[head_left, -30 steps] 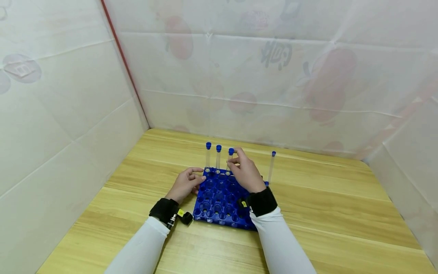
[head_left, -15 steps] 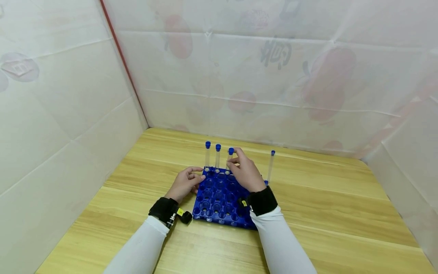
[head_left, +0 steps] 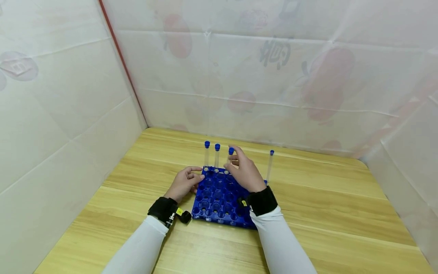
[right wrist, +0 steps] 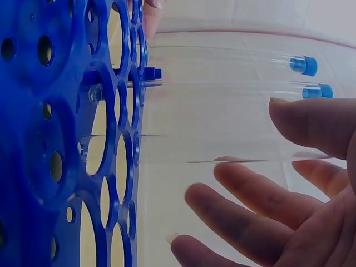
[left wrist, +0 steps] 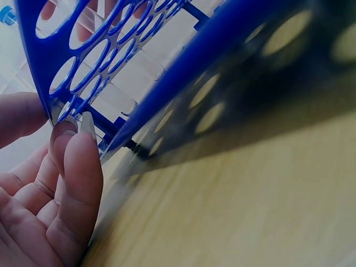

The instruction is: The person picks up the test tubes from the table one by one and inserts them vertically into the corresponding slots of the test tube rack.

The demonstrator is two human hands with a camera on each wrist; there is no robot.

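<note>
Wood table (head_left: 325, 213), blue-capped clear tube (head_left: 230, 160)

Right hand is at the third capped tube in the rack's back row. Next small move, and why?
Probably draw the right hand back off the third tube. It stands in the blue rack beside two other seated tubes, the fingers look spread rather than pinched, and the left hand touches the rack's left edge.
</note>
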